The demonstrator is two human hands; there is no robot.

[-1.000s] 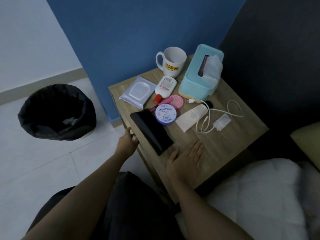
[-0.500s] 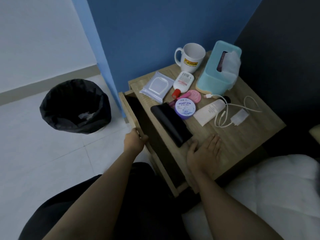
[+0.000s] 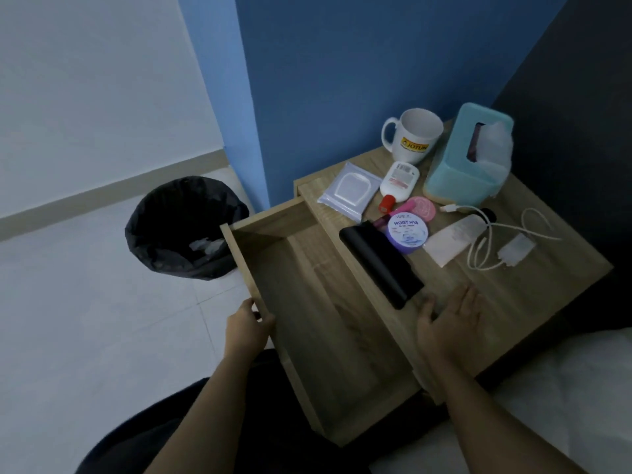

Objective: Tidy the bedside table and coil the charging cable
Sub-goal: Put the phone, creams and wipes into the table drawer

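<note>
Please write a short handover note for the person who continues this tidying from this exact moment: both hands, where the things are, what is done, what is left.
Left hand: gripping the front edge of the drawer, which is pulled wide open and looks empty.
Right hand: flat on the table top, holding nothing, next to the black wallet.
Cable with charger: loose on the table's right side, lying over the tube.
Mug, tissue box, wipes, bottle and jar are on top too.
Done: drawer open.
Left: coil the cable, put the items away, probably close the drawer.
</note>
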